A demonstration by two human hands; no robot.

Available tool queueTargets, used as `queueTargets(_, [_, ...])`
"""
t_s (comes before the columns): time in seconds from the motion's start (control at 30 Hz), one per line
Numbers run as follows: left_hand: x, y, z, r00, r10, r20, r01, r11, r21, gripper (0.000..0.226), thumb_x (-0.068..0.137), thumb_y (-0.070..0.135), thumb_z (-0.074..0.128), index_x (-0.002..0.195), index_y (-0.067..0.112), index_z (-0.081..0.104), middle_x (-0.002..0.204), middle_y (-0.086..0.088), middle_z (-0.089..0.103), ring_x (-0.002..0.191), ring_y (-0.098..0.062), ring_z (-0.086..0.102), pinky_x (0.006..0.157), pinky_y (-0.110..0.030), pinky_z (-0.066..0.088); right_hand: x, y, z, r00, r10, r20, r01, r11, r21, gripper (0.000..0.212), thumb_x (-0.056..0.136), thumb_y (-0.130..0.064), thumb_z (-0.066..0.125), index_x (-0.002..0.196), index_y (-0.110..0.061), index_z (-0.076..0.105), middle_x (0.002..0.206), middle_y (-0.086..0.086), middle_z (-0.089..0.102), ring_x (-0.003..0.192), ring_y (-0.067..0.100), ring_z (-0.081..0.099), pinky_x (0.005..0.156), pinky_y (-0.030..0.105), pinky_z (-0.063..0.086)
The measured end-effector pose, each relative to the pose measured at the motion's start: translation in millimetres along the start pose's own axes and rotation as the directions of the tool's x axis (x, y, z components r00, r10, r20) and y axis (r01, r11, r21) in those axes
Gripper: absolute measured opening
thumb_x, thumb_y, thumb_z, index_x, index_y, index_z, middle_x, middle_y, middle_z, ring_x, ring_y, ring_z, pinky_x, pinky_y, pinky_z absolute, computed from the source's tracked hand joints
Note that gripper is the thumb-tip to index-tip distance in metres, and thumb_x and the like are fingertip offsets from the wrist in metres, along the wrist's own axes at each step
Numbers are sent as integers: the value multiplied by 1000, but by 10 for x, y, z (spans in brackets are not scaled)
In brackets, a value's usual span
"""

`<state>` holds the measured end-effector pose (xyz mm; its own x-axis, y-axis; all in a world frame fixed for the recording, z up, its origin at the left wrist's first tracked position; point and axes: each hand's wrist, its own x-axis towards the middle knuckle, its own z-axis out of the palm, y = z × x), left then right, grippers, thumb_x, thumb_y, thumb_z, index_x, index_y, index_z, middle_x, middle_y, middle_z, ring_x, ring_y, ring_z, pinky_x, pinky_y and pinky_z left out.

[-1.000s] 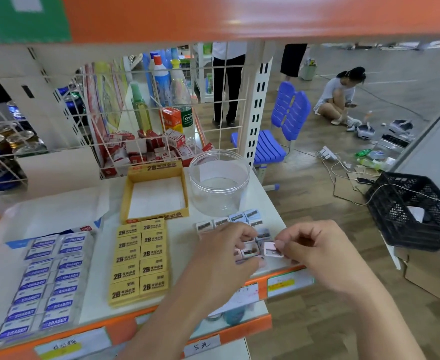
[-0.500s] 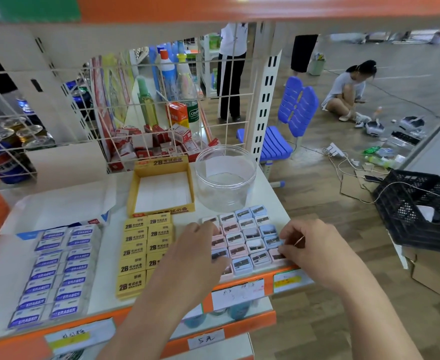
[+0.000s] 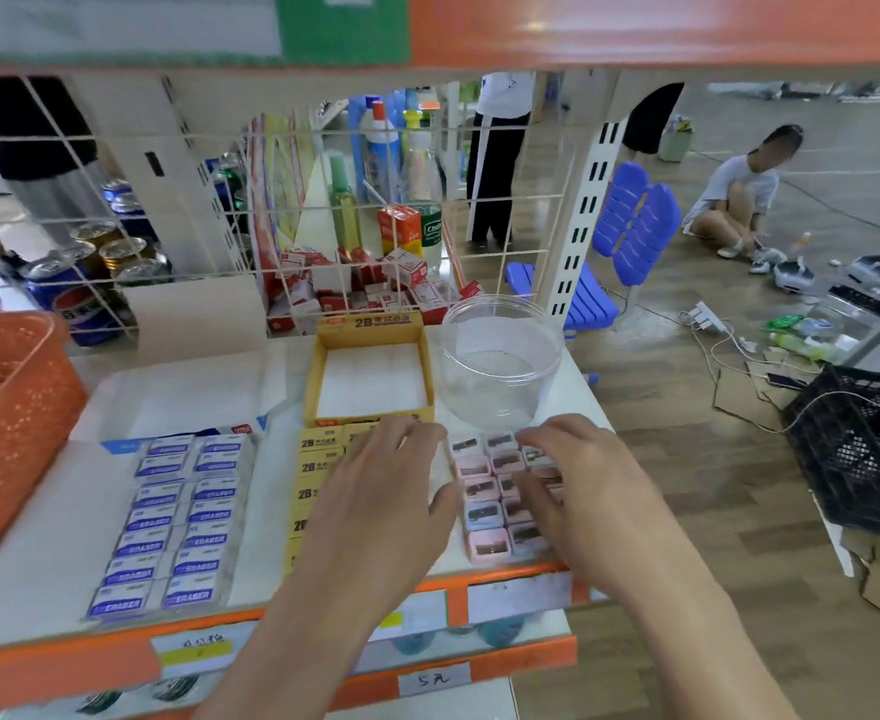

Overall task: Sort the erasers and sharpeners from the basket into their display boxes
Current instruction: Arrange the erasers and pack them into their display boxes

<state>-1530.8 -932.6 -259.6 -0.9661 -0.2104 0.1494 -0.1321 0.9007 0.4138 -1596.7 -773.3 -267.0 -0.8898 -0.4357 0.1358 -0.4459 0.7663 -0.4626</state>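
Note:
Several small pink and blue sharpeners point(image 3: 487, 504) lie in a tight block near the shelf's front right edge. My left hand point(image 3: 380, 496) lies flat with straight fingers against the block's left side and over the yellow 2B erasers point(image 3: 309, 467). My right hand point(image 3: 578, 485) lies flat on the block's right side, fingers spread over the sharpeners. Blue-and-white erasers point(image 3: 178, 522) sit in two columns on the left. An empty yellow display box point(image 3: 372, 376) and an empty clear round tub point(image 3: 500, 361) stand behind. An orange basket point(image 3: 6, 428) is at the far left.
A wire grid point(image 3: 281, 210) backs the shelf, with cans, bottles and red boxes behind it. The shelf's orange front edge point(image 3: 510, 589) carries price tags. To the right, on the floor, are a black crate point(image 3: 858, 459), cables, a blue chair and a crouching person.
Both hands have moved forward and flattened against the two sides of the sharpener block. The view has shifted right and closer, so the orange basket shows fully at the left.

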Motion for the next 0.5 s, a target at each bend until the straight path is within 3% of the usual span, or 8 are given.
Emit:
queueTargets(0.13, [-96, -333, -169, 998, -59, -33, 60, 997, 38, 43, 95, 50, 43, 135, 37, 39, 135, 19, 39, 125, -4, 37, 102, -25, 31, 106, -428, 225, 985, -151, 82, 153, 988, -27, 31, 79, -28, 52, 102, -14, 67, 96, 5, 61, 90, 30, 60, 76, 44, 53])
queueTargets(0.23, [-249, -651, -342, 989, -120, -87, 123, 992, 33, 40, 93, 48, 48, 131, 33, 48, 130, 15, 47, 122, -8, 43, 101, -29, 36, 230, -776, 377, 952, -267, 147, 268, 963, 9, 30, 89, -25, 56, 117, -19, 63, 114, 0, 59, 107, 23, 57, 91, 35, 49])
queueTargets(0.37, [-512, -1141, -684, 964, -196, -181, 214, 973, 86, 36, 84, 44, 47, 107, 22, 64, 104, 6, 64, 94, -21, 63, 78, -35, 53, 389, -1312, 600, 881, -431, 196, 419, 903, 98, 29, 92, -22, 56, 120, -23, 60, 119, -5, 55, 112, 13, 51, 92, 22, 37])
queueTargets(0.5, [-810, -1623, -1137, 904, -303, -302, 339, 938, 74, 34, 86, 40, 50, 106, 20, 67, 106, 2, 66, 93, -24, 64, 77, -38, 52, 510, -1952, 799, 803, -558, 208, 534, 830, 164, 26, 96, -28, 49, 122, -28, 56, 120, -9, 52, 111, 9, 48, 90, 21, 36])
